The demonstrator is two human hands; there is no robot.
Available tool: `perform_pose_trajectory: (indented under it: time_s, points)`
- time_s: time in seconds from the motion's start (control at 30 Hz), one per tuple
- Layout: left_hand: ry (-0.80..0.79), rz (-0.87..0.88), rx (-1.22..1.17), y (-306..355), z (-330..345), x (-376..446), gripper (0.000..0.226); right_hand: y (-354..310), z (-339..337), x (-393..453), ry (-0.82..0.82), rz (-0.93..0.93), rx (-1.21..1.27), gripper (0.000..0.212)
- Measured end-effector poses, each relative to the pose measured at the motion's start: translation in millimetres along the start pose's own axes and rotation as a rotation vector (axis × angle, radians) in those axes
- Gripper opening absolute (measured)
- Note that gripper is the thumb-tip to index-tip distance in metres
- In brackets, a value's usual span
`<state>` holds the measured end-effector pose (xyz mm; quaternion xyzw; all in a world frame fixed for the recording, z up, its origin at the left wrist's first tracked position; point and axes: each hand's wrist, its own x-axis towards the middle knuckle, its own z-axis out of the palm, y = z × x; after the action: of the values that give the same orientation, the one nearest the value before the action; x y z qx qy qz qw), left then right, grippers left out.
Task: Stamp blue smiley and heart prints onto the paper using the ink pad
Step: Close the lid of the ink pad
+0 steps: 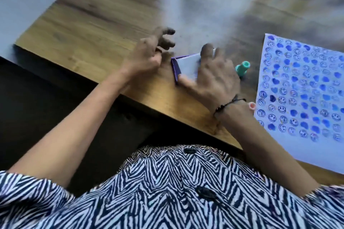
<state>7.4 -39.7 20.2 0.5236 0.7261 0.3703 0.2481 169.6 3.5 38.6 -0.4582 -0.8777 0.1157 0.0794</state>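
Resting spread on closed ink pad [183,65] near table [93,29] front edge: right hand [214,78]. Left hand [149,52] loosely curled, empty. Stamped paper [301,87] at right edge.

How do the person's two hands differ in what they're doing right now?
The right hand lies spread on the purple ink pad, fingers splayed; the left hand hovers beside the pad with fingers loosely curled, holding nothing. The right wrist wears a dark bracelet; the left wrist is bare. Both are over the wooden table, left of the stamped paper.

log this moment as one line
right hand on ink pad | left hand beside, empty | teal stamp on table | paper full
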Motion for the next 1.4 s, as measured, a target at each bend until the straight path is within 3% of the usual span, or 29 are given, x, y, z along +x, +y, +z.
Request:
perform_pose_trajectory:
  time_s: [0.23,0.47,0.87,1.4]
  points:
    - [-0.096,-0.025,0.026,3.5,7.2,-10.8,0.075,-12.6,19.8,2.4,-0.054,0.036,-0.086,0.073]
    - [-0.073,-0.038,0.026,7.3,8.7,-17.5,0.074,-11.7,21.6,3.8,0.001,0.051,-0.062,0.074]
    - [-0.088,-0.057,0.011,7.3,7.5,-17.3,0.076,-16.0,20.1,7.9,-0.066,0.051,-0.117,0.076]
    - [-0.105,-0.068,-0.004,6.9,8.2,-13.9,0.077,-17.1,22.8,7.5,-0.014,0.045,0.01,0.077]
